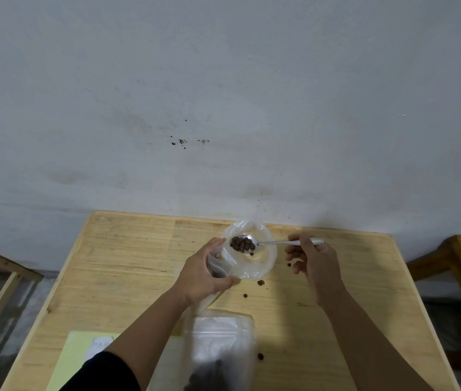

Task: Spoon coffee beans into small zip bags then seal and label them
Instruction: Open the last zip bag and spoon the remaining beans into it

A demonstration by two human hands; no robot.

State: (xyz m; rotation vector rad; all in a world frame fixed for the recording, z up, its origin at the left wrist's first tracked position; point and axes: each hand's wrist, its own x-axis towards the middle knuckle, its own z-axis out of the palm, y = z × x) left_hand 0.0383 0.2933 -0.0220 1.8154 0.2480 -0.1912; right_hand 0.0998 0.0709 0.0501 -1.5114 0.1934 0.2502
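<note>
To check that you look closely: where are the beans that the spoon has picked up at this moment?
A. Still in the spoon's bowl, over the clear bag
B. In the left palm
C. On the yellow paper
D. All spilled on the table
A: the beans lie heaped in the spoon, which the right hand holds over the bag.

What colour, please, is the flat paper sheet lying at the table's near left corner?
Pale yellow-green sheet, with a small white label on it; seen in the head view.

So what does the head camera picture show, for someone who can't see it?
A person's right hand holds a spoon full of coffee beans over a clear plastic bag, while the left hand holds a small zip bag beside it. A few loose beans lie on the wooden table, with more zip bags nearer the person.
</note>
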